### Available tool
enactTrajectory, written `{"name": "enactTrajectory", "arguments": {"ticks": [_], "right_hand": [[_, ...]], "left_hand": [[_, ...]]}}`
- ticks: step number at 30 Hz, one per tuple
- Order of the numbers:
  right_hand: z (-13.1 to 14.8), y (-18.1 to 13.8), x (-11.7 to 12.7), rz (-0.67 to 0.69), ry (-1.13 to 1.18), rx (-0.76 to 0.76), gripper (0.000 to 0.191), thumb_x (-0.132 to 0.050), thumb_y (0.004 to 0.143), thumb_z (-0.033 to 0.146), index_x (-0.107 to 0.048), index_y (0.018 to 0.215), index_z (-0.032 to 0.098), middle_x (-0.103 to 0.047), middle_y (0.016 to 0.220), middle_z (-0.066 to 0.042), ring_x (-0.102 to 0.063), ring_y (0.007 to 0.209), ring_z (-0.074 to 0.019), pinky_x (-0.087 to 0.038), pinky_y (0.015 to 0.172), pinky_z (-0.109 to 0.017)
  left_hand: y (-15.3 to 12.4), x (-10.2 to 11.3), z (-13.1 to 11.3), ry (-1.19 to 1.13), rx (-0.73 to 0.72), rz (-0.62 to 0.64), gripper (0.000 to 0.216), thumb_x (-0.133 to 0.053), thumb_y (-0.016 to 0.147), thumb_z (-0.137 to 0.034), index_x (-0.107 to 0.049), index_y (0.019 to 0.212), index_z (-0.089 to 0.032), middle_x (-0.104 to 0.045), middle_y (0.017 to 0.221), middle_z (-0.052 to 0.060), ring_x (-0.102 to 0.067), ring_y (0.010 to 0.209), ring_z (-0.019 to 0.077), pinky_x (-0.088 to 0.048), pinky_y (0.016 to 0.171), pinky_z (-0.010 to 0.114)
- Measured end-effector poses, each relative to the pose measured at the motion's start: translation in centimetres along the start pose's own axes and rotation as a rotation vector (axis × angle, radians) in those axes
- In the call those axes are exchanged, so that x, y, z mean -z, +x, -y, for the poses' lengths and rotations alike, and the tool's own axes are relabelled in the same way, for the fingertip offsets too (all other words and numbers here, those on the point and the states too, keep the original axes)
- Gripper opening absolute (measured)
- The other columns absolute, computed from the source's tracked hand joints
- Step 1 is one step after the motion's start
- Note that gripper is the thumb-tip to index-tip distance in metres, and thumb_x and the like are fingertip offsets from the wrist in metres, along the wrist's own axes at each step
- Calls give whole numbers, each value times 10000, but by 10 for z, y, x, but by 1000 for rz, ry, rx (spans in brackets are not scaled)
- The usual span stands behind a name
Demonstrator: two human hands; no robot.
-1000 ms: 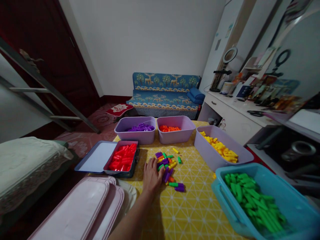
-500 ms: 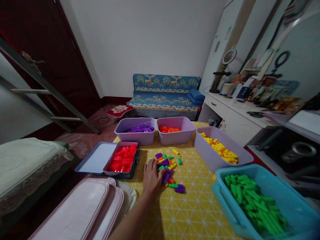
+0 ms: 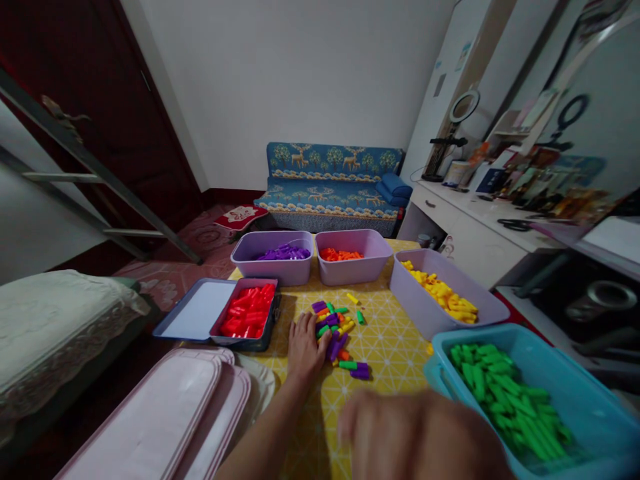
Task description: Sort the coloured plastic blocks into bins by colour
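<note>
My left hand lies on the table with its fingers stretched out, touching the left side of a mixed pile of small plastic pieces. The pieces are short and tube-like, in purple, green, orange and yellow. A loose yellow piece and a green piece lie just beyond the pile. At the bottom, in front of the blue tub, my right hand is smeared by motion; its fingers cannot be made out clearly.
Around the yellow tablecloth stand a purple-piece bin, an orange-piece bin, a yellow-piece bin, a blue tub of green pieces and a hinged case of red pieces. Pale lids lie at front left.
My right hand has come into view at the bottom right. My left hand stays beside the pile, almost unmoved. The camera view has shifted slightly.
</note>
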State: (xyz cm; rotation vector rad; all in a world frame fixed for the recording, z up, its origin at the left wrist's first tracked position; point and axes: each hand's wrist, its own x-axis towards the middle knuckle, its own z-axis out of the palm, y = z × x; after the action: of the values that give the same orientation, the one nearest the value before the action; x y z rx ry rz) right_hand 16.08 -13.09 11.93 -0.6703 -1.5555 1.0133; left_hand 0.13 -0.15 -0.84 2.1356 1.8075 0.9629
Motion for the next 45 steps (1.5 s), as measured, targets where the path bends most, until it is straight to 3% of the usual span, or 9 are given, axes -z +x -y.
{"name": "enactTrajectory", "arguments": {"ticks": [4,6,10,14,19,25,34,38,45], "right_hand": [[-38,73,38,-477,-488,-196,321,-490,878,412,-684,1064,235,-720,1001,-85,-620,1029,-253,-476,953,-445],[-76,80,59,-555,-818,-255,345,-434,863,280,-695,1053,158,-699,1101,-139,-593,1098,-257,-431,1013,-429],[-137,57,84,-356,-1280,-445,454,-437,858,178,-600,1280,127,-556,1396,-135,-424,1339,-250,-295,1131,-421],[-156,40,78,-160,-1513,-575,498,-384,950,292,-458,1434,204,-368,1558,-76,-260,1443,-274,-229,1141,-505],[-156,40,70,-112,-1618,-576,529,-353,968,342,-395,1477,202,-318,1583,-78,-233,1450,-289,-222,1127,-524],[-157,41,70,-137,-1628,-583,527,-361,964,350,-417,1466,203,-344,1571,-84,-241,1444,-293,-222,1125,-511],[-150,41,67,-160,-1598,-541,520,-368,955,336,-431,1452,194,-355,1562,-98,-251,1439,-285,-216,1130,-492],[-149,41,67,-166,-1589,-552,519,-391,942,326,-440,1442,196,-370,1553,-95,-263,1433,-286,-224,1127,-492],[-143,43,65,-191,-1567,-535,495,-406,942,331,-470,1417,205,-393,1540,-96,-281,1423,-287,-228,1125,-485]], "left_hand": [[1,1,-1,-12,4,-13,484,-478,931,-433,-527,1334,-170,-534,1416,140,-431,1356,303,-265,1161,553],[1,1,-2,-22,13,-19,476,-495,922,-427,-538,1324,-176,-545,1405,140,-446,1343,306,-276,1154,559],[2,2,-3,-25,12,-22,475,-517,912,-422,-549,1314,-172,-547,1403,148,-455,1339,309,-288,1151,562],[2,2,-3,-27,14,-17,487,-519,911,-427,-544,1315,-158,-543,1403,155,-447,1347,314,-279,1158,566],[1,7,-3,-141,-2,-54,458,-551,894,-390,-534,1299,-179,-496,1429,145,-452,1337,287,-357,1128,512],[1,13,-3,-239,14,-64,177,-565,846,-267,-666,978,-208,-547,1335,101,-513,1272,259,-441,1067,439],[5,14,-2,-172,-9,29,408,-574,785,-158,-698,1154,-279,-614,1295,50,-545,1218,253,-433,1062,453],[7,9,4,-181,-22,38,343,-576,837,-215,-705,1147,-287,-629,1268,57,-562,1184,262,-448,1032,477],[19,4,-2,-400,81,-216,226,-562,832,-250,-714,998,-223,-655,1210,89,-596,1153,257,-475,1018,448]]}}
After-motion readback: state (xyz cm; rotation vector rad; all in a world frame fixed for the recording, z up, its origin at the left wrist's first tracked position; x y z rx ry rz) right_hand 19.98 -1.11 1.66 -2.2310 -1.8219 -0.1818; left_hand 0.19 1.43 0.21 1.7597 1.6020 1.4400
